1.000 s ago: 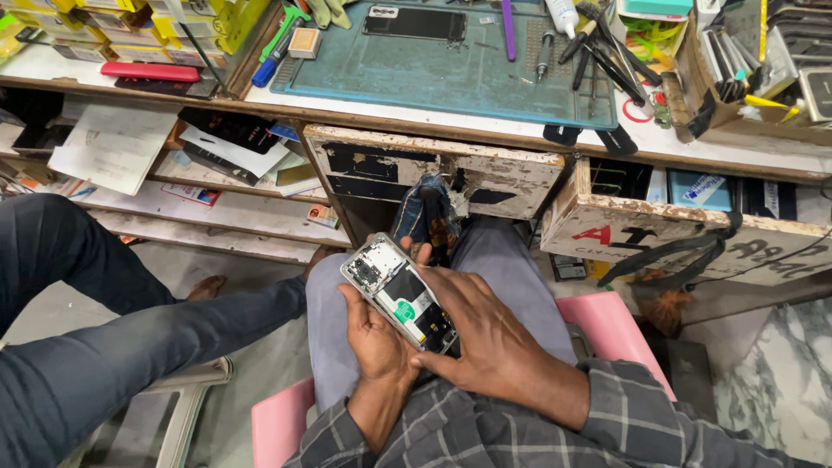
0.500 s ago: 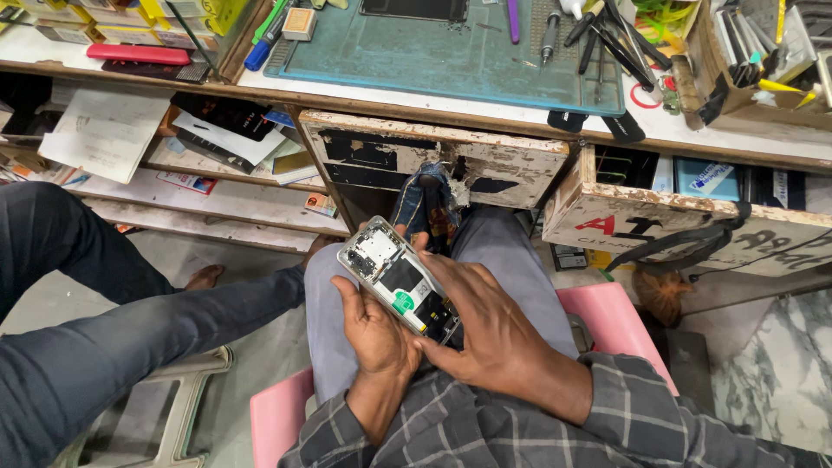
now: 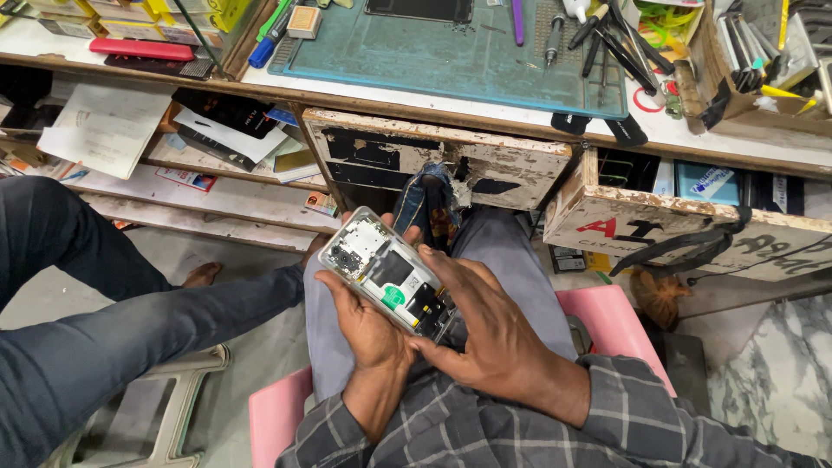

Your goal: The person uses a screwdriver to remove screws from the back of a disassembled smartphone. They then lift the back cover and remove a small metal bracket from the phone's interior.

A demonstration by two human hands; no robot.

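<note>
Over the lap, below the table (image 3: 433, 102) edge, the left hand (image 3: 368, 325) has a clenched grip on an opened phone (image 3: 387, 273) (insides up), long axis slanting upper-left to lower-right; the right hand (image 3: 485, 334) clasps its lower end.

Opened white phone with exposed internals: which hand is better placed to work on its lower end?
Right, probably. The right hand lies over the opened white phone's lower end; the left hand cradles it underneath.
</note>
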